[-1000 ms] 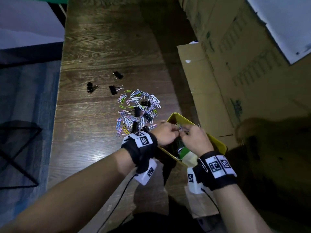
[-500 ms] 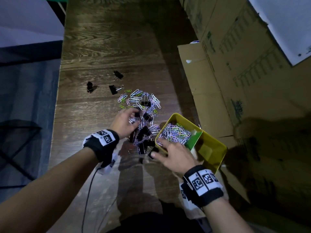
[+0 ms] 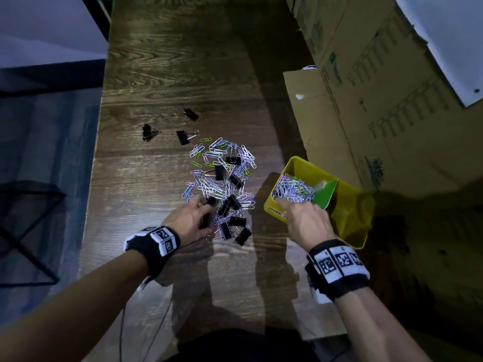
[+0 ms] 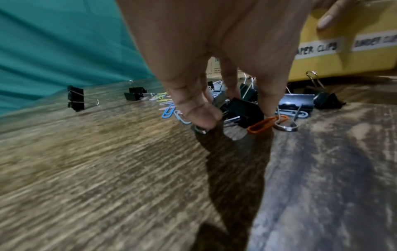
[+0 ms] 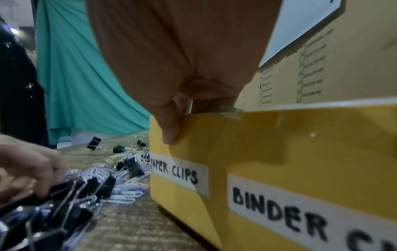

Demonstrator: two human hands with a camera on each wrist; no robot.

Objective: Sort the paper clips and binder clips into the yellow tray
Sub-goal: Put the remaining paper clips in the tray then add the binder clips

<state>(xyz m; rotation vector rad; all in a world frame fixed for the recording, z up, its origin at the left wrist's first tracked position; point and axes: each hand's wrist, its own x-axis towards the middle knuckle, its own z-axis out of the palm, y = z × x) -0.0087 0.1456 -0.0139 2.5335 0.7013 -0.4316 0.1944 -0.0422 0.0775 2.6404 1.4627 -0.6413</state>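
A yellow tray [image 3: 355, 212] stands at the table's right; a green divider [image 3: 324, 194] splits it. Its left compartment holds coloured paper clips [image 3: 292, 189]; the right one looks bare. My right hand [image 3: 295, 212] grips the tray's near-left rim, thumb outside on the front wall [image 5: 279, 152] and fingers over the rim. A mixed pile of paper clips and black binder clips [image 3: 222, 173] lies left of the tray. My left hand [image 3: 198, 212] is at the pile's near edge, thumb and fingers curled round a black binder clip [image 4: 244, 110]. An orange paper clip [image 4: 266, 124] lies at its fingertips.
Three black binder clips [image 3: 184, 137] lie apart beyond the pile. Cardboard boxes [image 3: 366, 100] line the table's right side behind the tray. The tray's front carries the labels "PAPER CLIPS" [image 5: 178, 173] and "BINDER CLIPS". The table's left edge drops to a blue floor.
Both hands left the tray's inside. My left hand went to the pile and then drew nearer onto a binder clip. My right hand settled on the tray's near-left rim.
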